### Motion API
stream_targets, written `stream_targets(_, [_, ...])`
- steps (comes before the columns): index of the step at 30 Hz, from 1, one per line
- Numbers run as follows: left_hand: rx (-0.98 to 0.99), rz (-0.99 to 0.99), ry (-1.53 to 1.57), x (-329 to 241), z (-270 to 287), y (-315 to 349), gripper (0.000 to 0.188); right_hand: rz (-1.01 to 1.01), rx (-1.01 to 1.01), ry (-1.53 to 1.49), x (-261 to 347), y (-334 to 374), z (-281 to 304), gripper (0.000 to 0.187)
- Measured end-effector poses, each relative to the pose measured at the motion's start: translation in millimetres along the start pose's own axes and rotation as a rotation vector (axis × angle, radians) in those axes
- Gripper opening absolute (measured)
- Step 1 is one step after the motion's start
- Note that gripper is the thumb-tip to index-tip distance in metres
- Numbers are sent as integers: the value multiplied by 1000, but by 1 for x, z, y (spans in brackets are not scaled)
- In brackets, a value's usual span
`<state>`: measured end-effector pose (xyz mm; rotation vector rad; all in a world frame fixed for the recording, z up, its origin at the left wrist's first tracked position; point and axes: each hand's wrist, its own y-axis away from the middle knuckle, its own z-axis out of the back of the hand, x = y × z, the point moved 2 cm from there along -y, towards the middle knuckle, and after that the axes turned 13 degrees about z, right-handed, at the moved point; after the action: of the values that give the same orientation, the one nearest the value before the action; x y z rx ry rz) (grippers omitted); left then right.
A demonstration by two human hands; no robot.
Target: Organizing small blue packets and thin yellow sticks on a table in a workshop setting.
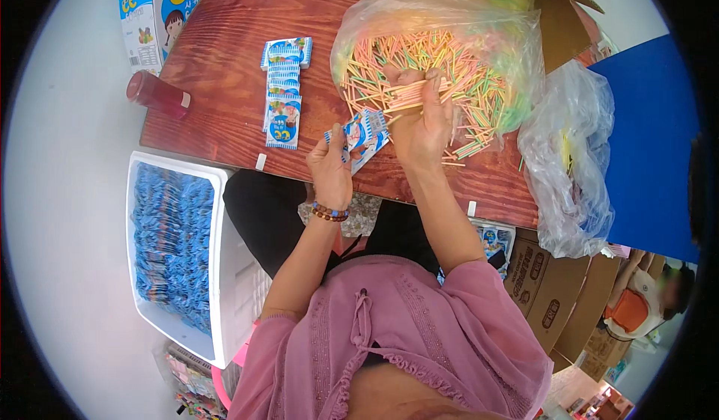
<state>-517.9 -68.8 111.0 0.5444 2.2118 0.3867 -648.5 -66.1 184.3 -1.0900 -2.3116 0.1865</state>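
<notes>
My left hand [332,167], with beaded bracelets at its wrist, pinches a few small blue-and-white packets [367,137] over the table's near edge. Thin pastel sticks [412,96] lie across the fingers of my right hand [423,124], which is closed on them just right of the packets. Behind that hand, a large clear plastic bag [442,8] lies open with a heap of pink, yellow and green sticks [479,68] spilling out. Left of my hands, a row of overlapping blue-and-white packets [283,120] runs away from me on the table.
The reddish wooden table [217,68] carries a pink bottle [159,94] at its left edge. Below left stands a white bin [217,270] full of blue packets. A crumpled clear bag [569,158] hangs at the right, above cardboard boxes [550,285]. Another person [636,300] sits at far right.
</notes>
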Motion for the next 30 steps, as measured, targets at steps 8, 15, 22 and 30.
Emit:
stream_targets(8, [-6,30,39,6,-12,-2,24,70,38,85,-12,5,4,15])
stream_targets(15, [17,58,141,11,-17,-4,22,82,-21,193,-10,14,4,17])
stream_targets(22, [63,12,137,10,-16,-5,21,24,-5,245,-7,19,6,17])
stream_targets(30, [160,19,176,10,-13,-11,22,-137,328,424,-7,17,-1,28])
